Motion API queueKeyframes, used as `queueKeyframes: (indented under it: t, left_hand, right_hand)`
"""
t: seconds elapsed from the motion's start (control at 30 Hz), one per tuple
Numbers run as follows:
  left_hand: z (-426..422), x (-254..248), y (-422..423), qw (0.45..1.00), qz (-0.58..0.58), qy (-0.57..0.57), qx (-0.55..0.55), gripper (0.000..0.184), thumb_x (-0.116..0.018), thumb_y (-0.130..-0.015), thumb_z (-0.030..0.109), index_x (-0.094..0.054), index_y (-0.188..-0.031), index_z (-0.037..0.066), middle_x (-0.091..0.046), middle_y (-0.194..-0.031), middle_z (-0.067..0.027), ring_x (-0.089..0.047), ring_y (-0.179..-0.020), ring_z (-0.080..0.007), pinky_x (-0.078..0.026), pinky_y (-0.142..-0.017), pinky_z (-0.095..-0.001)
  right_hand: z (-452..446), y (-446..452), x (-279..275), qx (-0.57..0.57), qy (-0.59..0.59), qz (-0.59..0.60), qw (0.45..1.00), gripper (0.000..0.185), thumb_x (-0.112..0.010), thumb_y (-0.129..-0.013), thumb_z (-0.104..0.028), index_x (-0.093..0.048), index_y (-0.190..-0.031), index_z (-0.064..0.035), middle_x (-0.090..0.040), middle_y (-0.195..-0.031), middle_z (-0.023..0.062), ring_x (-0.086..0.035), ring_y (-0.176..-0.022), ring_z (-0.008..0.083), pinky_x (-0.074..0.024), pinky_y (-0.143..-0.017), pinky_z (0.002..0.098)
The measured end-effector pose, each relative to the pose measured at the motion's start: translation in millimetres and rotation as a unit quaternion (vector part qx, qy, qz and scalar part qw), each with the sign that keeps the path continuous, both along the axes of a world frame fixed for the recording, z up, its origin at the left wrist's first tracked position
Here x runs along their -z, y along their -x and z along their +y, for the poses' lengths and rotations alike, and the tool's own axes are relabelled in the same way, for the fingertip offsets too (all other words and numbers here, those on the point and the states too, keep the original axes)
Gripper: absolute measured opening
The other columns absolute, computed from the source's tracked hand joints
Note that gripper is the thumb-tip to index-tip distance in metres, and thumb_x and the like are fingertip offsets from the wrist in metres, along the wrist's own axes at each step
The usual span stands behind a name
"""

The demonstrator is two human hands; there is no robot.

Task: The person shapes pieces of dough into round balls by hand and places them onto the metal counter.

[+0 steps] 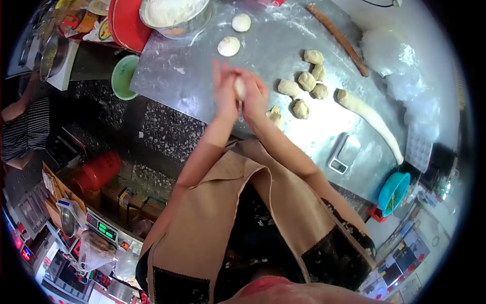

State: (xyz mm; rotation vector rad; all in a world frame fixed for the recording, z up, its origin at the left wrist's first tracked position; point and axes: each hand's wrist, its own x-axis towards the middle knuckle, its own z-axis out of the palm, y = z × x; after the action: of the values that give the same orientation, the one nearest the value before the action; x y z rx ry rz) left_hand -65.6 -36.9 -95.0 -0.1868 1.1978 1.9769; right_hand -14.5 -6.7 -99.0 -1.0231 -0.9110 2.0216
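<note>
Between my two palms, over the steel table (174, 83), sits a small white dough ball (240, 89). My left hand (226, 92) presses it from the left, its fingertips blurred. From the other side my right hand (254, 92) cups it with curled fingers. Two smooth round dough balls, a nearer one (229, 46) and a farther one (241, 22), lie beyond my hands. To the right are several rough dough lumps (306, 81), and one more piece (275, 116) lies beside my right wrist. A long dough roll (372, 120) stretches along the right side.
A digital scale (347, 153) stands at the near right, a wooden rolling pin (338, 39) at the far right. A metal bowl of flour (174, 15) and a red tub (126, 25) are at the far left. Another person (25, 124) is at the left edge.
</note>
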Motion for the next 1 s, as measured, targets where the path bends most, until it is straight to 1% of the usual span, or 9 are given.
queueKeyframes:
  t: [0.07, 0.2, 0.27, 0.37, 0.6, 0.73, 0.8, 0.9, 1.0]
  left_hand:
    - [-13.7, 65.4, 44.1, 0.991, -0.128, 0.005, -0.025, 0.06, -0.049, -0.09, 0.03, -0.023, -0.141, 0.014, -0.042, -0.127, -0.0035, -0.041, -0.114, -0.0171, -0.034, -0.097, -0.0352]
    - [-65.4, 78.3, 90.4, 0.984, 0.005, 0.135, -0.115, 0.06, -0.044, -0.089, 0.039, -0.024, -0.141, 0.015, -0.035, -0.136, -0.0065, -0.029, -0.127, -0.0208, -0.021, -0.105, -0.0435]
    - [-91.0, 79.1, 103.3, 0.983, -0.004, 0.153, -0.104, 0.06, -0.044, -0.089, 0.038, -0.024, -0.14, 0.014, -0.033, -0.138, -0.0078, -0.028, -0.128, -0.0229, -0.022, -0.105, -0.0433]
    - [-105.5, 80.4, 111.2, 0.979, -0.017, 0.178, -0.1, 0.059, -0.046, -0.088, 0.035, -0.027, -0.139, 0.013, -0.032, -0.138, -0.0097, -0.03, -0.128, -0.026, -0.026, -0.103, -0.0432]
    - [-74.9, 88.5, 95.7, 0.97, 0.12, 0.21, 0.026, 0.041, -0.053, -0.087, 0.022, -0.045, -0.124, 0.006, -0.048, -0.121, -0.0102, -0.048, -0.11, -0.0246, -0.039, -0.092, -0.0355]
    - [-38.2, 102.9, 61.6, 0.823, 0.424, 0.196, 0.323, 0.04, -0.064, -0.08, 0.026, -0.056, -0.11, 0.0, -0.057, -0.101, -0.0124, -0.053, -0.1, -0.0219, -0.042, -0.086, -0.0319]
    - [-21.3, 99.1, 22.9, 0.652, 0.605, 0.259, 0.376, 0.062, -0.073, -0.069, 0.032, -0.05, -0.118, 0.002, -0.045, -0.122, -0.0163, -0.042, -0.114, -0.034, -0.035, -0.095, -0.0433]
    - [-5.1, 100.2, -9.6, 0.54, 0.731, 0.195, 0.369, 0.066, -0.077, -0.062, 0.026, -0.047, -0.116, 0.003, -0.046, -0.122, -0.0147, -0.043, -0.112, -0.0356, -0.036, -0.094, -0.0439]
    - [8.4, 95.4, -10.7, 0.668, 0.518, 0.232, 0.48, 0.06, -0.076, -0.065, 0.018, -0.046, -0.113, 0.002, -0.057, -0.101, -0.0114, -0.055, -0.098, -0.0272, -0.043, -0.087, -0.0369]
  right_hand:
    - [11.1, 28.1, 21.5, -0.052, -0.07, -0.034, 0.996, 0.023, -0.053, -0.085, -0.014, -0.064, -0.097, 0.0017, -0.064, -0.098, 0.0083, -0.059, -0.089, 0.0171, -0.0469, -0.08, 0.0272]
    - [24.1, 77.2, 82.9, -0.105, -0.339, -0.168, 0.92, 0.023, -0.058, -0.079, -0.013, -0.063, -0.098, -0.0019, -0.063, -0.1, 0.0113, -0.061, -0.089, 0.0236, -0.048, -0.077, 0.03]
    - [23.8, 87.9, 114.2, -0.165, -0.616, -0.289, 0.714, 0.027, -0.06, -0.075, -0.014, -0.062, -0.101, -0.0046, -0.057, -0.112, 0.013, -0.056, -0.101, 0.0302, -0.047, -0.084, 0.0359]
    - [23.6, 93.9, 122.8, -0.168, -0.658, -0.323, 0.659, 0.027, -0.059, -0.078, -0.015, -0.06, -0.103, -0.0055, -0.055, -0.114, 0.0125, -0.05, -0.109, 0.0342, -0.0438, -0.09, 0.0398]
    - [29.9, 89.3, 118.6, -0.194, -0.597, -0.295, 0.72, 0.033, -0.055, -0.084, -0.019, -0.055, -0.115, -0.0066, -0.05, -0.124, 0.0146, -0.045, -0.116, 0.0343, -0.0362, -0.098, 0.0424]
    - [50.3, -8.0, 76.0, -0.055, -0.452, -0.337, 0.824, 0.03, -0.054, -0.085, -0.02, -0.058, -0.111, -0.0038, -0.058, -0.111, 0.0146, -0.056, -0.101, 0.0276, -0.0441, -0.086, 0.0355]
    - [65.4, -66.2, 83.9, 0.017, -0.326, -0.412, 0.851, 0.026, -0.054, -0.085, -0.02, -0.061, -0.104, -0.0028, -0.063, -0.096, 0.0139, -0.061, -0.085, 0.0244, -0.0473, -0.076, 0.0318]
    - [69.5, -113.4, 73.4, 0.059, -0.214, -0.441, 0.87, 0.023, -0.052, -0.085, -0.019, -0.066, -0.093, -0.0023, -0.065, -0.078, 0.0099, -0.06, -0.068, 0.018, -0.0469, -0.066, 0.0281]
    - [64.9, -124.0, 66.9, 0.007, -0.173, -0.361, 0.916, 0.031, -0.05, -0.087, -0.026, -0.064, -0.097, -0.0003, -0.064, -0.08, 0.0088, -0.058, -0.076, 0.0137, -0.0444, -0.07, 0.0267]
